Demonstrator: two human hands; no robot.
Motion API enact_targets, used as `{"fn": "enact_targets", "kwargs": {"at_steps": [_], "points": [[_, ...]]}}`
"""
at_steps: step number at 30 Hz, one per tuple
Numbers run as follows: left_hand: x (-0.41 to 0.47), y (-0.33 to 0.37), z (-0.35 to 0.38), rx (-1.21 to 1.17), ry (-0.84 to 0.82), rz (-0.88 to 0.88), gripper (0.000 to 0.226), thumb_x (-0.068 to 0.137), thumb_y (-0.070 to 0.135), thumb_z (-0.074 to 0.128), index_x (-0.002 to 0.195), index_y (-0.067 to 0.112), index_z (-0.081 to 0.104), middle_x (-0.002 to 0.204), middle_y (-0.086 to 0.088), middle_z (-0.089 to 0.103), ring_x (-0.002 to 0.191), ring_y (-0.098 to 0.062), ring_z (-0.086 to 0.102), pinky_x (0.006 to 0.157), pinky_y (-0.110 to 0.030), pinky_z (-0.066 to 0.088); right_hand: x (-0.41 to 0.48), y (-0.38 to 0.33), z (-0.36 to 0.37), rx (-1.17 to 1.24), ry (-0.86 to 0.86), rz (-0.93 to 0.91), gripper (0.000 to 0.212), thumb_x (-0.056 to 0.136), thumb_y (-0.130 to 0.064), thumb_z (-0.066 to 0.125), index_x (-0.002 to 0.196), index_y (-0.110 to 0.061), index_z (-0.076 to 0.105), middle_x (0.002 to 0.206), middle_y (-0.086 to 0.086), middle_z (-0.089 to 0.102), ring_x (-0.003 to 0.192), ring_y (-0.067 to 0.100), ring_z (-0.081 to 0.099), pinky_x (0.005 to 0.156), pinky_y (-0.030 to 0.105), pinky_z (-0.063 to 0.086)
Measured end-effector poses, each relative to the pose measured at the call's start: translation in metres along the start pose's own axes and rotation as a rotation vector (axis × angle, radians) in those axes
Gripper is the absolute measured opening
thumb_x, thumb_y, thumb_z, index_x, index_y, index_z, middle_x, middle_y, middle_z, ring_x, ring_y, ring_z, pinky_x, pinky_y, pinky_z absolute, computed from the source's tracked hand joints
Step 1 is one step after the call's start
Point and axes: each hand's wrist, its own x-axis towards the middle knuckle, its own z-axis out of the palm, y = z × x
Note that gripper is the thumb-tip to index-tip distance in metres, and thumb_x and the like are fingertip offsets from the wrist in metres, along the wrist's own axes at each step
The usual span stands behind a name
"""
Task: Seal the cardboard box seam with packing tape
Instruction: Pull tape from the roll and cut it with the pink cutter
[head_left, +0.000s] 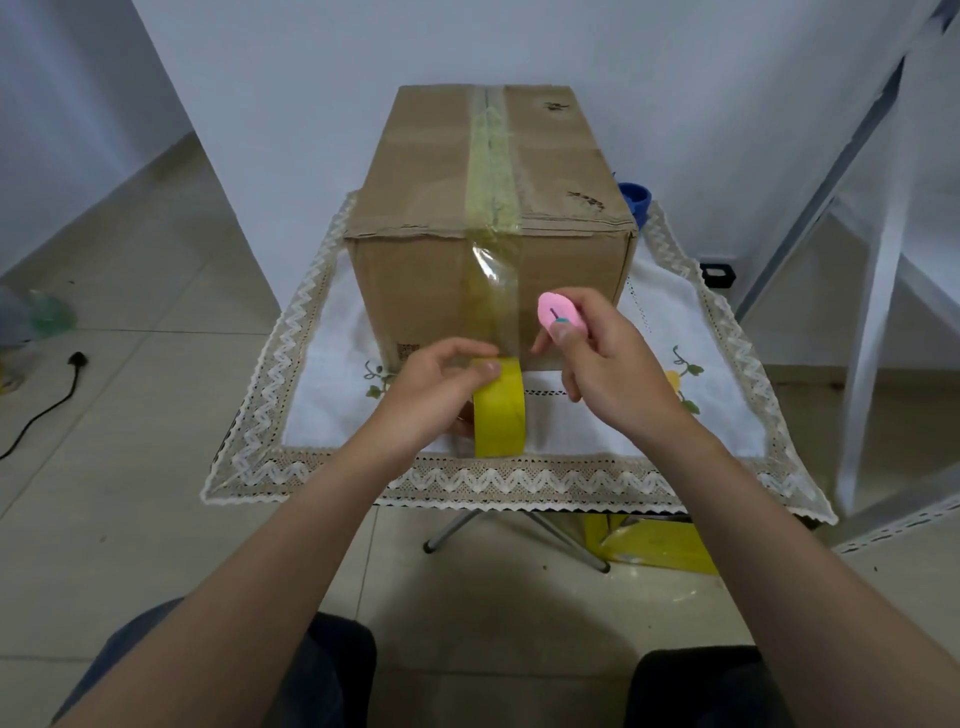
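A brown cardboard box (415, 171) stands on a small table covered by a white cloth. Yellowish clear tape (491, 166) runs along the top seam and down the box's near face. My left hand (436, 387) grips the yellow tape roll (500, 410) upright in front of the box, and the tape strip stretches from the roll up to the box face. My right hand (602, 364) holds a small pink cutter (557, 312) just right of that stretched strip, near the box's lower front.
The lace-edged tablecloth (519, 483) overhangs a folding table with metal legs (519, 535). A blue object (635, 197) sits behind the box at right. Yellow packaging (654, 543) lies on the floor under the table. A black cable (47, 405) trails at left; white shelving (872, 291) stands at right.
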Motion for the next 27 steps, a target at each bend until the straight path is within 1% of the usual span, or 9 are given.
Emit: {"fn": "enact_targets", "kwargs": {"at_steps": [2, 4, 7, 9, 12, 15, 19, 23, 27], "points": [[-0.001, -0.001, 0.003, -0.012, 0.017, -0.022, 0.012, 0.095, 0.033, 0.068, 0.104, 0.031, 0.076, 0.094, 0.007, 0.073, 0.086, -0.018, 0.068, 0.079, -0.037, 0.051, 0.001, -0.001, 0.000, -0.065, 0.031, -0.059, 0.014, 0.108, -0.017, 0.051, 0.118, -0.022, 0.060, 0.085, -0.006, 0.068, 0.064, -0.001, 0.055, 0.066, 0.018, 0.042], [-0.002, -0.001, 0.003, -0.030, 0.030, -0.052, 0.017, 0.097, 0.035, 0.065, 0.106, 0.028, 0.077, 0.099, 0.004, 0.074, 0.092, -0.022, 0.069, 0.080, -0.037, 0.054, 0.003, -0.001, 0.000, -0.134, 0.035, -0.111, 0.009, 0.107, -0.019, 0.054, 0.112, -0.021, 0.061, 0.080, -0.006, 0.066, 0.068, 0.001, 0.057, 0.064, 0.018, 0.042], [-0.005, 0.000, 0.003, -0.094, 0.010, -0.080, 0.017, 0.098, 0.035, 0.065, 0.107, 0.027, 0.077, 0.102, 0.001, 0.075, 0.093, -0.026, 0.072, 0.079, -0.041, 0.058, 0.004, 0.000, 0.000, -0.227, 0.012, -0.154, 0.004, 0.105, -0.028, 0.058, 0.106, -0.027, 0.062, 0.080, -0.010, 0.065, 0.075, 0.013, 0.064, 0.066, 0.036, 0.051], [-0.008, 0.001, 0.004, -0.109, -0.019, -0.065, 0.016, 0.096, 0.032, 0.069, 0.109, 0.026, 0.076, 0.095, 0.004, 0.075, 0.086, -0.019, 0.072, 0.077, -0.038, 0.058, 0.004, 0.002, 0.001, -0.310, -0.026, -0.173, 0.005, 0.101, -0.036, 0.058, 0.103, -0.033, 0.061, 0.079, -0.014, 0.065, 0.076, 0.017, 0.066, 0.068, 0.044, 0.056], [-0.008, 0.001, 0.006, -0.101, -0.062, -0.027, 0.020, 0.095, 0.023, 0.071, 0.114, 0.023, 0.073, 0.090, 0.009, 0.077, 0.084, -0.008, 0.073, 0.084, -0.034, 0.057, 0.005, 0.001, -0.001, -0.419, -0.094, -0.185, 0.014, 0.097, -0.047, 0.055, 0.104, -0.036, 0.062, 0.081, -0.013, 0.069, 0.078, 0.015, 0.067, 0.069, 0.048, 0.057], [-0.007, 0.000, 0.007, -0.084, -0.067, 0.000, 0.021, 0.096, 0.023, 0.070, 0.116, 0.021, 0.071, 0.093, 0.005, 0.077, 0.082, -0.007, 0.072, 0.077, -0.028, 0.057, 0.007, -0.001, -0.005, -0.472, -0.151, -0.217, 0.013, 0.099, -0.045, 0.061, 0.104, -0.034, 0.065, 0.084, -0.012, 0.071, 0.078, 0.012, 0.066, 0.069, 0.048, 0.056], [-0.008, 0.000, 0.007, -0.030, -0.021, 0.017, 0.024, 0.095, 0.030, 0.071, 0.118, 0.022, 0.068, 0.074, 0.009, 0.073, 0.056, -0.001, 0.061, 0.049, -0.019, 0.046, 0.011, -0.006, -0.005, -0.559, -0.157, -0.279, 0.013, 0.098, -0.045, 0.066, 0.101, -0.032, 0.065, 0.081, -0.011, 0.070, 0.072, 0.010, 0.060, 0.063, 0.042, 0.052], [-0.011, -0.002, 0.006, -0.041, -0.006, 0.028, 0.026, 0.096, 0.033, 0.069, 0.120, 0.023, 0.065, 0.076, 0.006, 0.071, 0.053, 0.002, 0.060, 0.047, -0.019, 0.044, 0.018, -0.012, -0.005, -0.615, -0.158, -0.323, 0.015, 0.096, -0.045, 0.068, 0.095, -0.031, 0.063, 0.076, -0.011, 0.066, 0.068, 0.008, 0.056, 0.057, 0.033, 0.042], [-0.016, -0.002, 0.007, -0.020, -0.082, 0.006, 0.034, 0.094, 0.031, 0.071, 0.126, 0.027, 0.059, 0.089, 0.001, 0.078, 0.065, -0.012, 0.067, 0.048, -0.026, 0.048, 0.022, -0.018, -0.004, -0.657, -0.197, -0.324, 0.016, 0.095, -0.044, 0.070, 0.092, -0.029, 0.066, 0.069, -0.013, 0.060, 0.067, 0.002, 0.053, 0.055, 0.030, 0.035]]}}
